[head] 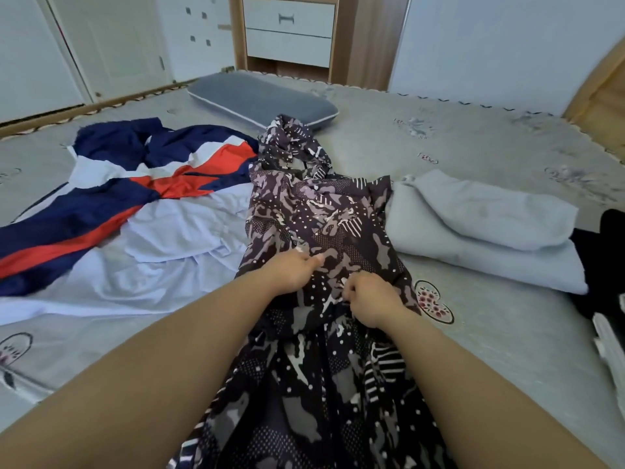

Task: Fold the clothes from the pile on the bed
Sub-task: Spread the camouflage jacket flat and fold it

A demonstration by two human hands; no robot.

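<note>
Clothes lie spread across the bed (473, 333), and the one you are working is the dark patterned garment (324, 211), which runs lengthwise down the middle from its crumpled far end near the grey pillow (260, 99) to the near edge of the view under your forearms. Your left hand (294, 269) has its fingers curled into the cloth at the garment's middle, thumb pointing toward the other hand, so it is pinching a fold of fabric; your right hand (367, 299) sits just beside it, fingers bunched and gripping the same stretch of cloth. The fabric looks thin, light and limp: it gathers into fine pleats and creases wherever it is pulled, so expect it to slide and sag rather than hold a crease by itself. Take it at seams, hems or the side edges, where the cloth is doubled and gives a firmer hold, and keep both hands well apart along an edge so the panel stays taut while you lay it over. To your left the navy, white and red jacket (142, 198) lies open and unfolded, touching the patterned garment's edge. To your right a pale grey folded piece (480, 231) rests just beside it, with something black (605, 252) at the frame's edge.
</note>
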